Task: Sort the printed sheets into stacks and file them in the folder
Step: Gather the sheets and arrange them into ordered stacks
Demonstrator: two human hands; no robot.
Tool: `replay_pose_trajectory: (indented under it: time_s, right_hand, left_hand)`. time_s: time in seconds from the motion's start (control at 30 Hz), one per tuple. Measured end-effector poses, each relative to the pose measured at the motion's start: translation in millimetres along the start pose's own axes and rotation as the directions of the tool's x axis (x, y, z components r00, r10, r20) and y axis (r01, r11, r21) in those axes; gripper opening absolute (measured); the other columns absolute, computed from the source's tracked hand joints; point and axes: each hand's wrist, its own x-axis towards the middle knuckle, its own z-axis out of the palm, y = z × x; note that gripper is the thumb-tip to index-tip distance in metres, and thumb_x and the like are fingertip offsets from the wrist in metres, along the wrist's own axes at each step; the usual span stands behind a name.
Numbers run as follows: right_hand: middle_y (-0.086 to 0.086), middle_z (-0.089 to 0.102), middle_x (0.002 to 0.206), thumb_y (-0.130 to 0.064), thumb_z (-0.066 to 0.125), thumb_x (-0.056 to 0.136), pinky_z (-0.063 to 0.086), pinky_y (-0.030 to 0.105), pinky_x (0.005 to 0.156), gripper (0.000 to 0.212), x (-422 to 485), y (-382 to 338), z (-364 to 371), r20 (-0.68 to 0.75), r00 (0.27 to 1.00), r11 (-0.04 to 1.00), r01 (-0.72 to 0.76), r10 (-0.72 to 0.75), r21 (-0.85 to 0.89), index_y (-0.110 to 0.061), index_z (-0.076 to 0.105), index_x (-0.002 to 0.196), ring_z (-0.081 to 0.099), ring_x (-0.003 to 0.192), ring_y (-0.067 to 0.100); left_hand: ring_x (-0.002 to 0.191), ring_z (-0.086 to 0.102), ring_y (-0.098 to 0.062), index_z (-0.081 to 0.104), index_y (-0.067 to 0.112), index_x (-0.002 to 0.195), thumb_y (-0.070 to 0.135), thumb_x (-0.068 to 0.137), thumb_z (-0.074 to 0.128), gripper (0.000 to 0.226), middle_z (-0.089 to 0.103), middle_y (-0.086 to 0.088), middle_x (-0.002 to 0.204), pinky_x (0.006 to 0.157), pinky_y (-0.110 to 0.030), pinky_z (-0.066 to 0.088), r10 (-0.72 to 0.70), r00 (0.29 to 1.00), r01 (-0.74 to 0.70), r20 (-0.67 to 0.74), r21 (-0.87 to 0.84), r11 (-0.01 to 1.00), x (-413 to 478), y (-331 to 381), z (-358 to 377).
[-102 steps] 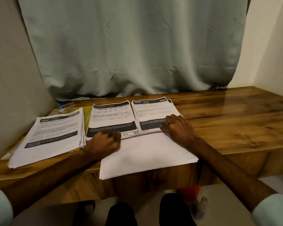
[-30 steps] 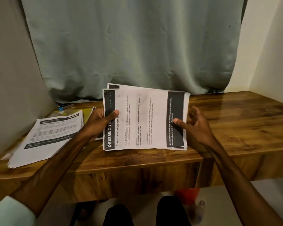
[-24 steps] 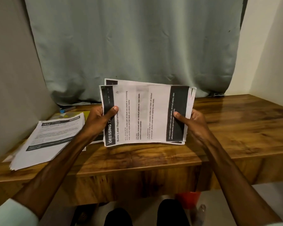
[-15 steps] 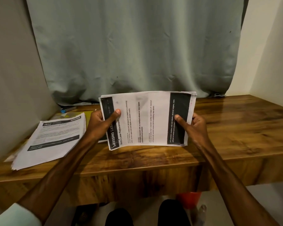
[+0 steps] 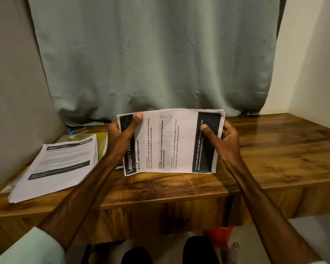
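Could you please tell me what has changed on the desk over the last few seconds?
The two middle stacks, which lay flat, were gathered into one bundle, lifted, turned sideways and lowered edge-down to the desk. The left-hand grip now holds its header end, and the right-hand grip holds the other. The stack on the left stayed put.

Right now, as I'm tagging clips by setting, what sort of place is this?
Probably a home desk nook: wooden desk, curtain hung behind it, stack of printed sheets on top.
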Motion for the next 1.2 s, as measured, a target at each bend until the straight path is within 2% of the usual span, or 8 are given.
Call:
replay_pose_trajectory:
  time_s: [0.17, 0.4, 0.67, 0.8, 0.93, 1.07, 1.13, 1.2]
  right_hand:
    - [0.002, 0.075, 0.101, -0.018, 0.079, 0.085, 0.063, 0.029, 0.075, 0.025, 16, -14, 4, -0.006, 0.997, 0.997, 0.082, -0.082, -0.014, -0.027, 0.066, 0.104, 0.075, 0.09, 0.017]
    - [0.002, 0.076, 0.096, -0.02, 0.078, 0.086, 0.06, 0.023, 0.067, 0.022, 29, -15, 2, 0.017, 0.998, 0.997, 0.057, -0.056, -0.044, -0.019, 0.067, 0.105, 0.075, 0.083, 0.015]
    - [0.01, 0.077, 0.102, -0.023, 0.075, 0.089, 0.062, 0.034, 0.081, 0.012, 41, -15, 4, 0.044, 0.996, 0.996, 0.073, -0.071, -0.055, -0.024, 0.071, 0.1, 0.075, 0.09, 0.027]
    - [0.005, 0.078, 0.099, -0.021, 0.072, 0.092, 0.062, 0.028, 0.078, 0.01, 51, -18, 8, 0.056, 0.997, 0.995, 0.055, -0.051, -0.082, -0.019, 0.074, 0.102, 0.074, 0.083, 0.017]
    - [0.013, 0.078, 0.098, -0.02, 0.077, 0.089, 0.061, 0.035, 0.085, 0.025, 62, 1, 7, 0.089, 0.985, 0.988, -0.14, 0.146, -0.066, -0.004, 0.076, 0.107, 0.073, 0.086, 0.021]
    - [0.019, 0.077, 0.098, -0.029, 0.077, 0.089, 0.059, 0.045, 0.087, 0.035, 58, 38, 6, 0.116, 0.918, 0.925, -0.375, 0.379, -0.052, 0.001, 0.073, 0.107, 0.073, 0.084, 0.029]
    - [0.02, 0.077, 0.099, -0.032, 0.072, 0.094, 0.059, 0.046, 0.089, 0.036, 57, 54, 5, 0.118, 0.886, 0.894, -0.443, 0.448, -0.07, 0.001, 0.073, 0.107, 0.074, 0.084, 0.03]
    - [0.019, 0.077, 0.099, -0.034, 0.068, 0.096, 0.059, 0.046, 0.092, 0.037, 60, 68, 5, 0.121, 0.873, 0.88, -0.463, 0.473, -0.103, 0.001, 0.073, 0.106, 0.075, 0.088, 0.031]
  left_hand:
    - [0.072, 0.076, -0.018, 0.067, 0.015, 0.091, 0.047, 0.093, 0.068, 0.032, 0.078, 0.004, 0.08, 0.064, -0.027, 0.062, 0.042, 0.999, -0.042, 0.0, 0.041, 0.998, 9, 8, 1]
    - [0.069, 0.076, -0.017, 0.067, 0.019, 0.089, 0.049, 0.093, 0.066, 0.031, 0.077, 0.007, 0.077, 0.06, -0.024, 0.06, 0.044, 0.999, -0.044, 0.001, 0.1, 0.994, 15, 10, 0]
    - [0.065, 0.075, -0.016, 0.066, 0.019, 0.085, 0.048, 0.093, 0.066, 0.03, 0.076, 0.007, 0.072, 0.059, -0.024, 0.061, 0.054, 0.999, -0.054, 0.006, 0.127, 0.99, 24, 10, 1]
    - [0.067, 0.076, -0.018, 0.067, 0.015, 0.089, 0.049, 0.092, 0.067, 0.034, 0.077, 0.004, 0.076, 0.06, -0.028, 0.061, 0.014, 1.0, -0.014, 0.001, 0.148, 0.989, 31, 9, -1]
    - [0.068, 0.076, -0.023, 0.07, 0.007, 0.092, 0.05, 0.089, 0.072, 0.043, 0.078, -0.003, 0.08, 0.07, -0.04, 0.063, -0.12, 0.993, 0.12, -0.01, 0.176, 0.977, 33, -5, -3]
    - [0.069, 0.076, -0.028, 0.068, 0.009, 0.094, 0.053, 0.083, 0.078, 0.047, 0.078, -0.007, 0.081, 0.075, -0.047, 0.063, -0.31, 0.949, 0.316, -0.06, 0.188, 0.93, 31, -39, -6]
    - [0.073, 0.077, -0.03, 0.067, 0.01, 0.103, 0.052, 0.08, 0.082, 0.05, 0.078, -0.008, 0.086, 0.079, -0.052, 0.062, -0.401, 0.914, 0.406, -0.063, 0.158, 0.9, 31, -57, -8]
    - [0.08, 0.076, -0.032, 0.061, 0.017, 0.099, 0.047, 0.08, 0.084, 0.042, 0.078, -0.009, 0.091, 0.083, -0.054, 0.061, -0.457, 0.888, 0.46, -0.054, 0.12, 0.88, 31, -71, -8]
